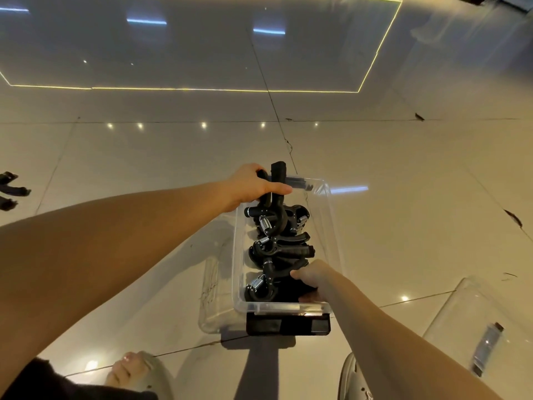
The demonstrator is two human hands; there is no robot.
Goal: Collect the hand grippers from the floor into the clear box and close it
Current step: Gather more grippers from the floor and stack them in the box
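Several black hand grippers with steel coil springs already lie heaped in the clear rectangular plastic box on the glossy tiled floor; the person's left hand is closed around the handles of one more black hand gripper, holding it over the far end of the box with its spring end hanging below the fist towards the pile. The right hand is down inside the near end of the box, fingers curled on the grippers there; whether it grips one or only presses them flat cannot be told. Beyond the left forearm, well apart from the grip, a few dark grippers remain on the floor; the transparent lid lies off to the right of the right arm, so closing looks some way off. The likely trouble is tangling; a dangling spring or handle could hook on the pile below the held gripper and leave it standing proud, and a heap that rides above the rim would probably stop the lid seating; releasing too near the far wall could also tip the gripper out.
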